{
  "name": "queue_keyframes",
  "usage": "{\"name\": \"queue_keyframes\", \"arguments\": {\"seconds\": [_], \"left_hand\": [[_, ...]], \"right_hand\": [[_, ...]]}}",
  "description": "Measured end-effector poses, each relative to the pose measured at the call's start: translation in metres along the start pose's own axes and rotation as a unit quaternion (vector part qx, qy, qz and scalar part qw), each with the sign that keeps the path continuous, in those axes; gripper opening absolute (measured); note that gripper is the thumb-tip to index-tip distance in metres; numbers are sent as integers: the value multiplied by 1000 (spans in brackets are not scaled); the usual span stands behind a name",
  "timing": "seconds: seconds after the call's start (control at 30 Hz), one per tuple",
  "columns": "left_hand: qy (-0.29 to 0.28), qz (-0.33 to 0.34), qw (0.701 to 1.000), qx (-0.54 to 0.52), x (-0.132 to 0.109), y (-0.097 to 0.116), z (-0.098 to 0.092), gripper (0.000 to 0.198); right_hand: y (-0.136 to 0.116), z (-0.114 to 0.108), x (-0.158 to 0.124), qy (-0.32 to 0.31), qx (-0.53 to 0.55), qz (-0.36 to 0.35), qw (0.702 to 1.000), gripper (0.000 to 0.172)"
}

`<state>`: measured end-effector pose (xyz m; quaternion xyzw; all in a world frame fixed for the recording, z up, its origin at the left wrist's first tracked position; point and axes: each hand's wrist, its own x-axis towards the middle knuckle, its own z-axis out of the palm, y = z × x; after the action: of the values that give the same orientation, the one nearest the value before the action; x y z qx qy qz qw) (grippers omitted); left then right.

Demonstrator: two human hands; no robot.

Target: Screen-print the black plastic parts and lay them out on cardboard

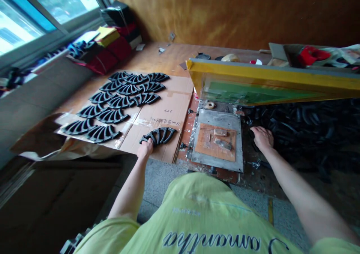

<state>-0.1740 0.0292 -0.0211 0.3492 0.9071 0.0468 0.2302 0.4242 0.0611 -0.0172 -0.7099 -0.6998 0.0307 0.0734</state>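
Observation:
My left hand (145, 148) is closed on the near end of a black ribbed, leaf-shaped piece (162, 136), which lies at or just over the front of a cardboard sheet (160, 115). Farther left on that sheet, several similar black pieces (120, 100) are laid out in overlapping rows. To the right of a metal plate (236, 134), my right hand (263, 137) is curled around a dark piece (254, 139), mostly hidden by the fingers. It is at the edge of a heap of black pieces (309, 122).
A yellow-edged screen frame (270, 75) is tilted up behind the metal plate. An orange-brown board (201, 145) with small blocks lies on the plate, and a tape roll (209, 105) sits behind it. Red boxes (104, 57) stand by the window; a carton (278, 53) is at the back right.

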Motion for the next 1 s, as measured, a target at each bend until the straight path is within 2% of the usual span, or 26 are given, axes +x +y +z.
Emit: {"name": "queue_keyframes", "arguments": {"seconds": [0.07, 0.13, 0.2, 0.27, 0.33, 0.4, 0.47, 0.57, 0.67, 0.77, 0.83, 0.93, 1.0], "left_hand": [[-6, -23, 999, 24, 0, 0, -2, 65], [19, -14, 999, 39, -7, -1, -3, 69], [88, 65, 993, 47, -21, 0, 1, 67], [145, 180, 972, 48, -38, 4, 11, 60], [159, 248, 954, 47, -54, 12, 25, 56], [161, 255, 952, 52, -64, 20, 38, 57], [177, 242, 952, 56, -67, 25, 48, 60], [186, 219, 956, 58, -62, 27, 56, 59], [166, 201, 964, 46, -56, 25, 58, 55], [146, 224, 963, 34, -41, 21, 53, 51], [130, 273, 953, 37, -20, 18, 44, 49], [100, 364, 924, 50, 32, 20, 18, 47], [84, 395, 913, 61, 74, 26, -4, 47]], "right_hand": [[-6, -7, -2, 29, -1, 15, 999, 38], [-25, -15, -7, 54, 12, 4, 998, 42], [-57, -23, -16, 59, 43, -56, 996, 46], [-93, -26, -27, 43, 78, -142, 986, 47], [-124, -25, -35, 28, 94, -205, 974, 45], [-144, -19, -40, 34, 97, -235, 967, 43], [-153, -11, -41, 53, 90, -243, 964, 42], [-156, 2, -39, 89, 84, -239, 963, 41], [-156, 11, -37, 113, 92, -242, 959, 41], [-155, 15, -38, 129, 97, -245, 956, 41], [-154, 16, -38, 138, 98, -244, 955, 42], [-152, 17, -39, 144, 100, -243, 954, 43], [-151, 18, -38, 148, 101, -242, 953, 45]]}}
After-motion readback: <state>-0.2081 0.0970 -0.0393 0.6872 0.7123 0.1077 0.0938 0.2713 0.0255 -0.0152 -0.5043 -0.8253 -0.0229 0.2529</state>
